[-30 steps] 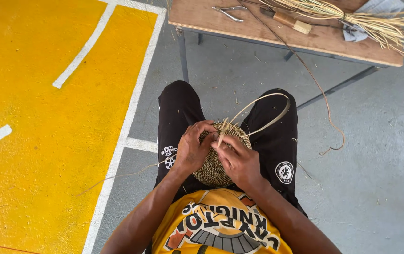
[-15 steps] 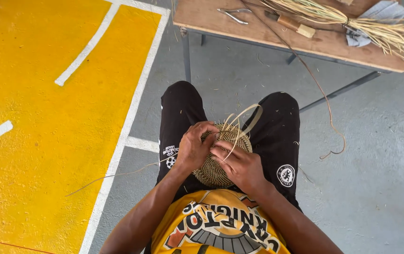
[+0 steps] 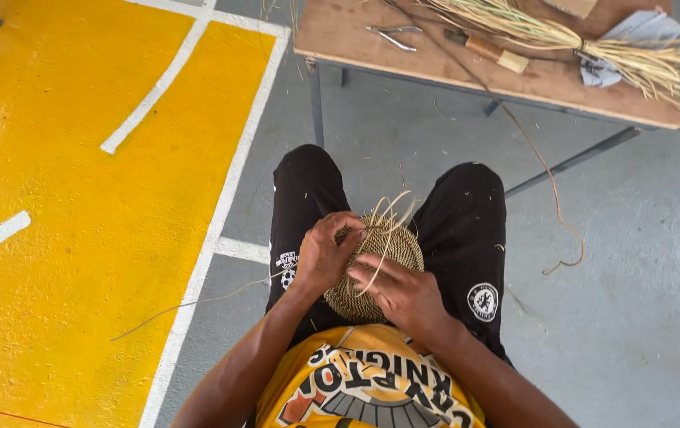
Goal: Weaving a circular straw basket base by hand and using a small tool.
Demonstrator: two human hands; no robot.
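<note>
A small round woven basket piece of tan fibre rests on my lap between my black-trousered knees. My left hand grips its left rim with fingers curled over the edge. My right hand lies on its lower right side, pinching a pale fibre strand that loops up above the rim. A long loose strand trails left from my lap across the floor.
A low wooden table stands ahead with pliers, a wooden-handled tool, a bundle of straw and a grey cloth. A thin cord hangs from it to the grey floor. Yellow painted floor with white lines lies left.
The wide fibre loop above the basket has been drawn in to a small loop close to the rim. Both hands stay on the basket.
</note>
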